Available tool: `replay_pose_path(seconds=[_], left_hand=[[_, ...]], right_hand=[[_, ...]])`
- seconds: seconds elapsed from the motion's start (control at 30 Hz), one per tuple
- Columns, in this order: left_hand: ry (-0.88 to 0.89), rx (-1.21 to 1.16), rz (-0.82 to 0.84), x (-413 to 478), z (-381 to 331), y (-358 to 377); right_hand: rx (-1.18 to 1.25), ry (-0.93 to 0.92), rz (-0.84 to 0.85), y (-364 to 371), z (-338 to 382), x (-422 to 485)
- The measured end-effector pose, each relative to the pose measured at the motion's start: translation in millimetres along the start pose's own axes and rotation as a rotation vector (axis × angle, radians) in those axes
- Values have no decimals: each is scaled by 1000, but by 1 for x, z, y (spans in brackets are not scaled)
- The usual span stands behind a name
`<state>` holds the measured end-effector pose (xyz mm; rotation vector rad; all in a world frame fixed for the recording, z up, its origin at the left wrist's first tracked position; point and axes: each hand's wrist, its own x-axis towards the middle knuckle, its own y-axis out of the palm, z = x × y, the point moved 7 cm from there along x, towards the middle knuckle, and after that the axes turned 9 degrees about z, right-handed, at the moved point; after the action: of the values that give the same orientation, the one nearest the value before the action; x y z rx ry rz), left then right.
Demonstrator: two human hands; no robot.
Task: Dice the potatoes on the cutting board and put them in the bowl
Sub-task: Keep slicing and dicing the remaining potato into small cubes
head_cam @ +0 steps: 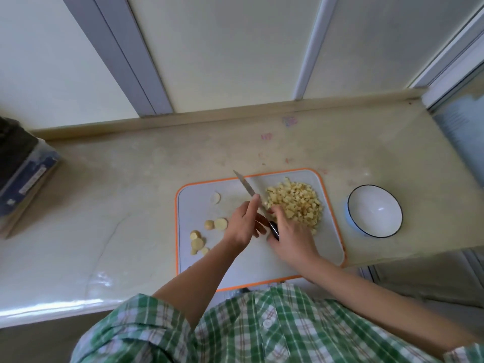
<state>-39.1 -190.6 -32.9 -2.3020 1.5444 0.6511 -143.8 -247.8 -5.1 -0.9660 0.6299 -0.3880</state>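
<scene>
Knife axis: we see the steel-bladed kitchen knife (247, 188) with a black handle lying slantwise over the board, tip toward 11 o'clock, handle toward 5 o'clock.
Right hand: our right hand (288, 231) is clenched round the black handle, its fingers at the near edge of the dice.
Left hand: our left hand (243, 224) lays a straight forefinger along the blade; the other fingers bend under the palm, and we see nothing held in them.
Board: the grey plastic cutting board (251, 263) with an orange rim has its long axis running roughly 12 to 6 o'clock, its near edge at the counter's front.
Dice: a heap of pale yellow potato dice (296, 203) fills the board's 1 o'clock corner, just beside the blade.
Slices: round pale potato slices (220, 223) lie flat toward 8 o'clock on the board, with one more alone near 11 o'clock.
Bowl: the white round bowl (349, 203) with a dark rim stands upright on the beige stone countertop (117, 192), at 3 o'clock from the board, close by but apart; we see only its white inside.
Hidden: our hands cover the middle of the blade and most of the handle; the green plaid shirt (262, 331) cuts off the board's near edge.
Unclear: a dark boxy object (23, 174) at 9 o'clock is cropped by the frame, and we cannot tell what it is.
</scene>
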Motion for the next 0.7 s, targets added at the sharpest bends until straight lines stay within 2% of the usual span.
replay_pose_path(seconds=[0.3,0.4,0.57,0.7], left_hand=[[-50,130,-117,9,-4,3],[-24,116,-158,7,-12,0],[-37,92,-173,5,-15,-1],[-53,105,-199,7,-16,-3]], right_hand=[[77,-185,261,-6,-7,-5],[194,-143,329,-2,-20,-1],[218,-25,369,-6,-45,4],[202,-126,355,-13,-34,8]])
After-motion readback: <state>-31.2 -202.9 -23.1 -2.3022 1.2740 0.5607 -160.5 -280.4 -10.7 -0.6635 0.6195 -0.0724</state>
